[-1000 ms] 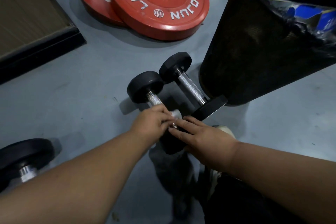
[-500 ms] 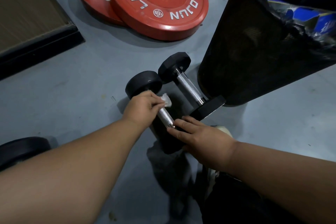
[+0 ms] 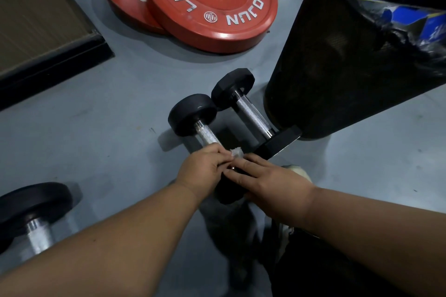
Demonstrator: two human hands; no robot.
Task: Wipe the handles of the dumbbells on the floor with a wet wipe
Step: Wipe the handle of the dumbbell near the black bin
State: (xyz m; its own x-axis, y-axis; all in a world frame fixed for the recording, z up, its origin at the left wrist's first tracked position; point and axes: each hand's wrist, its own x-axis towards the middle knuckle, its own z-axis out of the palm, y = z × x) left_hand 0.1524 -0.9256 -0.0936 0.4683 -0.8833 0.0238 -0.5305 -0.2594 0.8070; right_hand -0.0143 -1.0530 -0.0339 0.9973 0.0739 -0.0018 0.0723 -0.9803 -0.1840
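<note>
Two black dumbbells with knurled steel handles lie side by side on the grey floor. My left hand (image 3: 205, 167) grips the near end of the left dumbbell's handle (image 3: 208, 134) with a white wet wipe (image 3: 237, 152) bunched under its fingers. My right hand (image 3: 268, 181) rests with straight fingers on that dumbbell's near head (image 3: 229, 194). The right dumbbell (image 3: 253, 117) lies untouched beside it, its near head against the bin. A third dumbbell (image 3: 33, 212) lies at the lower left, partly behind my left forearm.
A tall black bin (image 3: 337, 67) with a liner and blue packaging stands right of the dumbbells. Two red weight plates (image 3: 210, 2) lie overlapped at the top. A dark-edged wooden platform (image 3: 36, 26) fills the upper left. My shoe (image 3: 299, 171) shows beyond my right wrist.
My left hand slid with the wipe up the handle toward the far head, then back down to the near end beside my right hand. The right hand stayed on the near head.
</note>
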